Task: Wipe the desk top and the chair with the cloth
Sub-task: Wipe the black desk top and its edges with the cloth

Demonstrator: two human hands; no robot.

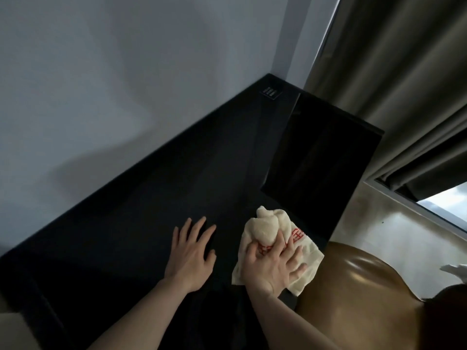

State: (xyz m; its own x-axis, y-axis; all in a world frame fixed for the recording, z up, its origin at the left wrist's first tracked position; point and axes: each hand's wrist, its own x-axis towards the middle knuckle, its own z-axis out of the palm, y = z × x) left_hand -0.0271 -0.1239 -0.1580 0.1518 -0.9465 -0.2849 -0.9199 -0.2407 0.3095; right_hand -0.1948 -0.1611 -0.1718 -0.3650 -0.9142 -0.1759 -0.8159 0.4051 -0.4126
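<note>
A person leans over a dark desk set against a pale wall. The right hand presses a cream cloth with red lettering flat on the desk, fingers spread wide over it rather than closed around it, likely so the palm can push it across the surface. Most of the cloth bunches beyond the fingertips, with some spilling out to either side of the hand. The left hand lies flat and empty on the desk just left of the cloth, apparently for support. A black panel stands just beyond the cloth. A brown chair sits just right of the cloth, seemingly not yet wiped.
</note>
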